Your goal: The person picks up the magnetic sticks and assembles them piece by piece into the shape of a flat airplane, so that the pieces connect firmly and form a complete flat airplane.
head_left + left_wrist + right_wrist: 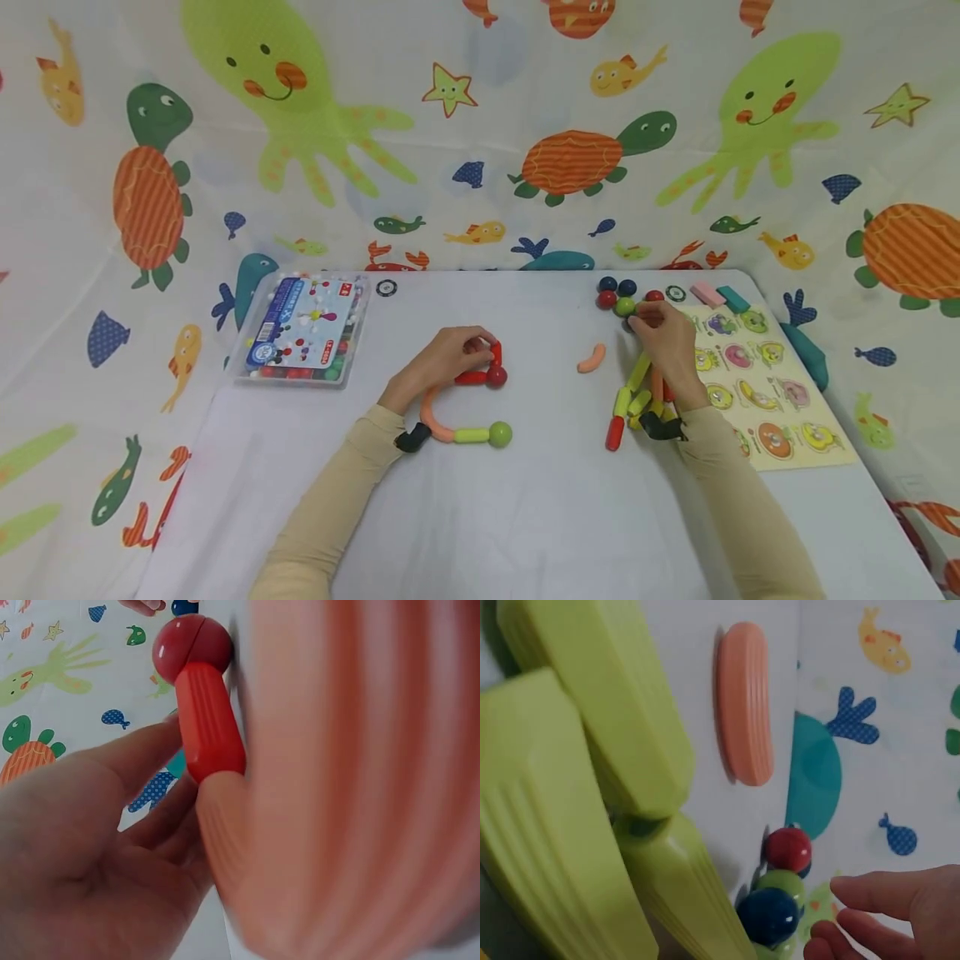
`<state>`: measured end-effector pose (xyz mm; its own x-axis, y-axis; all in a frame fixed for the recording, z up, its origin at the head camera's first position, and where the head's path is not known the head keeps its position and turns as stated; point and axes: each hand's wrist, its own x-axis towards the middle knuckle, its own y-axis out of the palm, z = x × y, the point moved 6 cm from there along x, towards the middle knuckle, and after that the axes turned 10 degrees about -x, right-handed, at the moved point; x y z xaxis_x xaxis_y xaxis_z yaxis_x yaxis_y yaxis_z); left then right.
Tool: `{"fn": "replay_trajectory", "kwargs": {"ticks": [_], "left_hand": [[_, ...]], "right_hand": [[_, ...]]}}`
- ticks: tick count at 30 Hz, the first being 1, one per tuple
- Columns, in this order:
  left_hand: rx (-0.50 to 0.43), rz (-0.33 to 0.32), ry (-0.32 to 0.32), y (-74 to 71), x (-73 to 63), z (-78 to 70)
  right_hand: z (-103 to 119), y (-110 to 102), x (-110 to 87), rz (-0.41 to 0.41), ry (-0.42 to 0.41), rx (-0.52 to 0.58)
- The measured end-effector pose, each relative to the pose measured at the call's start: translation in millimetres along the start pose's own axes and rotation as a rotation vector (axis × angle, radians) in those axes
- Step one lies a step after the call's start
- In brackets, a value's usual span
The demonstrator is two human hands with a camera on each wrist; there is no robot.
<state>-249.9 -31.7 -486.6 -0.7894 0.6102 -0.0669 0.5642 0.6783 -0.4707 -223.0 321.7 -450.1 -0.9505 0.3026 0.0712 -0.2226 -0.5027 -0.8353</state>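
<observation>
A magnetic-looking toy chain lies at the middle of the table: a green ball, a green rod, orange curved pieces, a red rod and a red ball. My left hand pinches a second red rod above that ball; in the left wrist view the fingertips are partly hidden behind the first rod. Over at the right, my right hand reaches to a group of balls. Its fingers are loosely bent beside a dark blue ball, with nothing visibly held.
Beneath my right wrist lies a pile of green, red and yellow rods. One orange curved piece lies alone. At the back left sits a clear plastic box of parts. A fruit picture board and two small blocks are at the right.
</observation>
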Motion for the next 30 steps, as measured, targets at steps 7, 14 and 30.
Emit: {"fn": "replay_trajectory", "kwargs": {"ticks": [7,14,30], "left_hand": [[0.01,0.106,0.065,3.9,1.5,1.7],[0.058,0.153,0.083,9.1,2.1,2.3],[-0.05,0.103,0.044,7.6,-0.8,11.4]], "right_hand": [[-4.9,6.8,7.2,0.053,0.017,-0.088],[-7.3,9.2,12.0,0.067,0.018,-0.162],[-10.7,13.9,15.1,0.074,0.007,-0.276]]}}
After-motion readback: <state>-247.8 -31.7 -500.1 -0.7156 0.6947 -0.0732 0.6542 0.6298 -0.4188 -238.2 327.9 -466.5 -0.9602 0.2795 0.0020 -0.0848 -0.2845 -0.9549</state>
